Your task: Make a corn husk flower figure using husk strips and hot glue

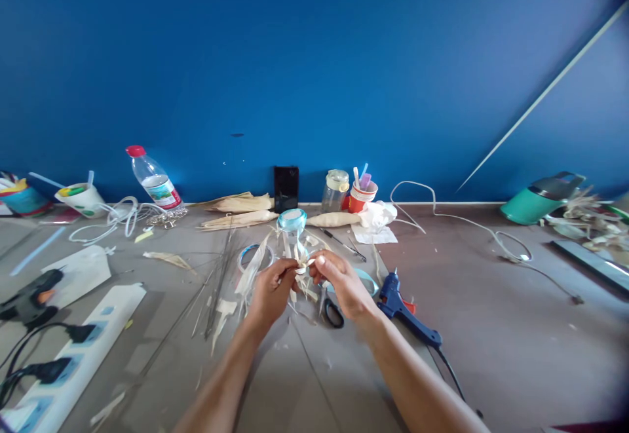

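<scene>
Both my hands meet over the middle of the table, pinching a small bundle of pale dried husk strips (303, 268). My left hand (270, 289) is closed on the bundle from the left, and my right hand (344, 282) pinches it from the right. Loose husk ends hang below my fingers. A clear jar with a light blue lid (291, 222) stands just behind the bundle. Black-handled scissors (333, 312) lie under my right wrist, and a blue glue gun (400, 308) lies to its right.
A tape ring (253, 254) and thin wires (221, 276) lie to the left. A power strip (73, 361), a second glue gun (32, 295), a water bottle (154, 181), husk leaves (240, 212), a phone (285, 187), a cup of sticks (362, 196), a white cable (472, 223) and a green jug (540, 197) surround them.
</scene>
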A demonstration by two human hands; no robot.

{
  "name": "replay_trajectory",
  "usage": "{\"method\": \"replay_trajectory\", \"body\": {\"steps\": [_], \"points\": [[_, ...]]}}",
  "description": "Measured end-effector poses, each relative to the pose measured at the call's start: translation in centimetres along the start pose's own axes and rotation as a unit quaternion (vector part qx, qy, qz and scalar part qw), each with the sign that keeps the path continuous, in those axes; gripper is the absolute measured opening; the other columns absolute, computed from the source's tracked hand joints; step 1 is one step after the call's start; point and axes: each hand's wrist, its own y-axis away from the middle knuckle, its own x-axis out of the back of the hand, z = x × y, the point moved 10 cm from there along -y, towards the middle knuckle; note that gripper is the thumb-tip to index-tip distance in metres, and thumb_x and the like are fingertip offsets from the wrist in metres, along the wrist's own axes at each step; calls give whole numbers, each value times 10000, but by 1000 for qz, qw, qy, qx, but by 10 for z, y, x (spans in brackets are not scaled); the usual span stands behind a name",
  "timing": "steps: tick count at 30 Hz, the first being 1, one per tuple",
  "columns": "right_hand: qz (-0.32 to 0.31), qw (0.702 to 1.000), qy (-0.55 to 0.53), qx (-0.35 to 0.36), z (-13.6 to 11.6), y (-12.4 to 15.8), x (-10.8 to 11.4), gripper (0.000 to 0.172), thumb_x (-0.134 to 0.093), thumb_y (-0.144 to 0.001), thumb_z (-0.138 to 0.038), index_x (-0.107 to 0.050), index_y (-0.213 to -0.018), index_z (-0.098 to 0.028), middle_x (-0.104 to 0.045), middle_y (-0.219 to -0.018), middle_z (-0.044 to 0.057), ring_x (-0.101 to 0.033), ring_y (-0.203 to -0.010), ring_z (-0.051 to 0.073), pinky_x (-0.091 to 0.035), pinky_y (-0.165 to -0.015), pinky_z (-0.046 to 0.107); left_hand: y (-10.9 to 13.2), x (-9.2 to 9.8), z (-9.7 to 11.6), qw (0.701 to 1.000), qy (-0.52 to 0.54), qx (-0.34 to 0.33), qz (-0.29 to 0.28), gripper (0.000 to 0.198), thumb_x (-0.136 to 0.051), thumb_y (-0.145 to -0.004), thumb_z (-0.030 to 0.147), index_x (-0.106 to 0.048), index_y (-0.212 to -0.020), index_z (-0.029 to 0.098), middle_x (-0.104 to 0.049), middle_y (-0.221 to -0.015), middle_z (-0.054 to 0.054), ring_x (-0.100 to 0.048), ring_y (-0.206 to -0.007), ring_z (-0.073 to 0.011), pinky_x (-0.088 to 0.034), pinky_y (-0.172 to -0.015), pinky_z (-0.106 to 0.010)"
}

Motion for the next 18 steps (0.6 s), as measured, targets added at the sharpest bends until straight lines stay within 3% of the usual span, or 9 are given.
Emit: {"method": "replay_trajectory", "body": {"steps": [7, 12, 18], "points": [[27, 997, 72, -12, 3, 0, 1, 156, -570, -710, -313, -579, -681, -161, -518, -571, -21, -445, -541, 106, -343, -532, 243, 2, -7, 3, 1000, 5, 1, -17, 96, -504, -797, 194, -598, -814, 184, -579, -555, 38, -561, -516, -109, -409, -539, -215], [20, 995, 95, 2, 5, -2, 0, 140, -549, -725, -289, -578, -671, -163, -518, -579, -25, -449, -544, 104, -349, -532, 235, 4, -13, 4, 998, 46, 36, -37, 135, -549, -779, 248, -606, -888, 190, -610, -609, 32, -575, -521, -117, -423, -525, -219], [21, 989, 146, 6, -1, 2, 0, 135, -514, -756, -265, -557, -673, -167, -497, -578, -37, -407, -527, 90, -319, -514, 223, 3, -12, 16, 997, 58, 41, -30, 61, -551, -739, 187, -605, -710, 185, -631, -615, 18, -595, -564, -123, -444, -579, -229]]}}
